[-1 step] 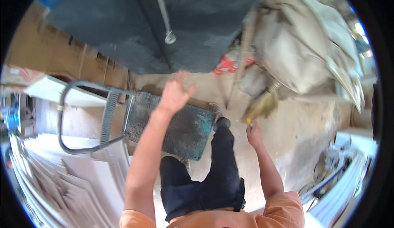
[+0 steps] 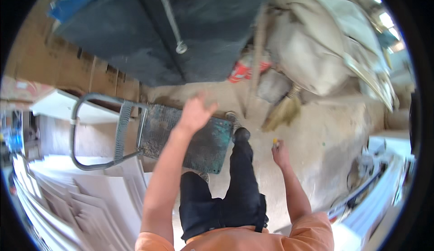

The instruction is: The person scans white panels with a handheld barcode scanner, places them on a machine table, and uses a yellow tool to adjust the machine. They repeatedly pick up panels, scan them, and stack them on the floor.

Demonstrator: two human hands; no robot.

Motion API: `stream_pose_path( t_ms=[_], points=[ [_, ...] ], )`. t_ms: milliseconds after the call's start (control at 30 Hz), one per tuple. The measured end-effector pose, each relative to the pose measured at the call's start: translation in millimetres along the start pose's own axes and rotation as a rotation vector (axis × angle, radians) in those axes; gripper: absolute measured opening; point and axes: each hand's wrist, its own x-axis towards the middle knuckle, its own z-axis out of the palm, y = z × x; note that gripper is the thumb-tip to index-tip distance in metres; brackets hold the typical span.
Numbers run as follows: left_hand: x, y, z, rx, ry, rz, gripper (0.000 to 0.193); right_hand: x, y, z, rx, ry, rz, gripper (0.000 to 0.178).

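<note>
"Orange shirt (image 2: pixel 235 241) at six o'clock, dark trousers (image 2: pixel 226 210) just above it: I have the head view up on my monitor. Where do you find the left hand (image 2: pixel 195 114)?"

"I see it close to the middle, toward nine o'clock, slightly blurred, its grip apart and the fingers spread. It overlaps the worn dark trolley platform (image 2: pixel 205 148); whether it touches, I cannot tell from this far off."

"And the right?"

"My feed puts the right hand (image 2: pixel 281 156) at four o'clock, its grip clamped on a small yellow-ended object (image 2: pixel 275 141), which pokes out toward twelve above the tan floor (image 2: pixel 312 138)."

"What lies around them?"

"I get the platform's looped handle (image 2: pixel 73 129) out at nine, white boards (image 2: pixel 104 192) at eight, and a straw broom head (image 2: pixel 285 113) at three, near the right hand. From ten to twelve spreads a large dark panel (image 2: pixel 217 25), a pale cord (image 2: pixel 168 11) running across it."
</note>
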Motion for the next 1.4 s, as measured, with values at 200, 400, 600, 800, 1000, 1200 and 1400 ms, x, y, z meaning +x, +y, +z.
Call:
stream_pose_path(
  t_ms=[200,400,600,800,1000,1200,1400],
  points=[
    [-226,178,51,0.033,-0.668,-0.094,0.040,-340,76,-91,0.553,0.161,0.372,0.051],
    [-401,261,105,0.070,-1.181,0.258,0.040,-532,42,-162,1.252,0.626,0.291,0.039],
    [-516,379,165,-0.029,-1.317,0.591,0.033,-708,64,-118,1.135,0.833,0.350,0.024],
    [-766,427,216,0.265,-1.704,1.088,0.040,-907,88,-18,1.396,0.856,0.606,0.027],
    [-1022,437,240,0.287,-1.997,1.564,0.049,-1100,98,46,1.468,1.523,0.978,0.030],
    [-1224,442,253,0.463,-2.489,1.722,0.054,-1219,107,118,1.606,2.197,1.203,0.032],
    [-1433,429,269,0.978,-2.946,0.997,0.057,-1370,163,170,1.369,2.477,1.272,0.030]
  ],
)
